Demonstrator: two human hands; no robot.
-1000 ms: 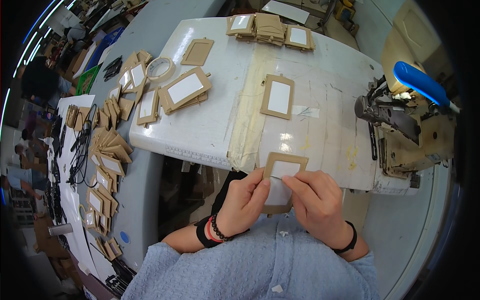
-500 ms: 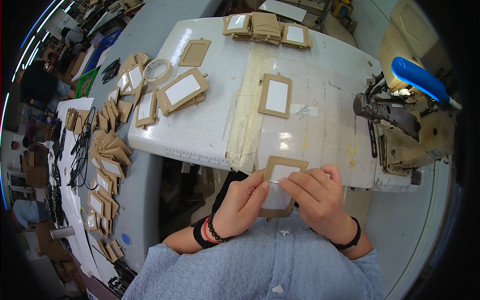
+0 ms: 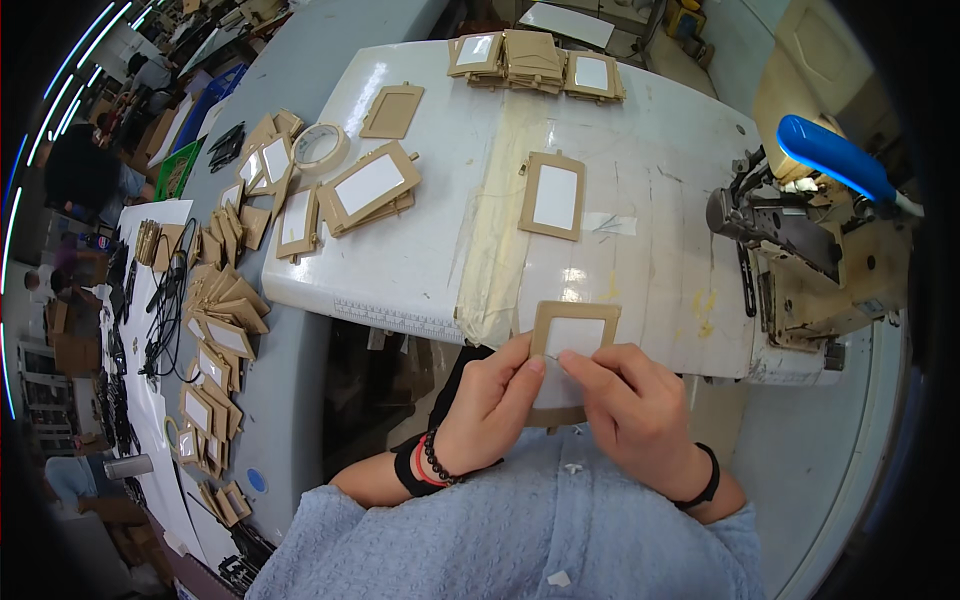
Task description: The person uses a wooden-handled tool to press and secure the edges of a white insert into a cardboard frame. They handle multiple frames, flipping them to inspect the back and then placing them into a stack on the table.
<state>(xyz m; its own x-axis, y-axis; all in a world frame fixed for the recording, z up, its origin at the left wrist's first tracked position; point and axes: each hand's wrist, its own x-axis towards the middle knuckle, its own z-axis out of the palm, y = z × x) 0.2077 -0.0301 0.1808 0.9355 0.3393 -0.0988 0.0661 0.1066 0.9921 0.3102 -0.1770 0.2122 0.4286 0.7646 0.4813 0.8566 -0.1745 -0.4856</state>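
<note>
In front of my chest is a tan badge holder (image 3: 577, 333) with a white insert behind its window, its far end over the table's near edge. My left hand (image 3: 490, 405) is closed on its left side, the thumb on the front face. My right hand (image 3: 638, 415) is closed at its right, with index finger and thumb touching the middle of the window. Whether those fingertips pinch the window film cannot be made out. Beyond my hands, another tan badge holder (image 3: 553, 196) lies flat on the white table (image 3: 430, 250), its white insert showing.
Stacks of badge holders (image 3: 533, 62) sit at the table's far edge. At left are a tape roll (image 3: 321, 148), a loose tan holder (image 3: 392, 110) and a long heap of holders (image 3: 225, 300) on a grey surface. A sewing machine (image 3: 800, 225) stands at right. People work far left.
The badge holder has straightened slightly and shifted a little away from me. My right fingers have curled and moved slightly along the window. The left hand still holds its side.
</note>
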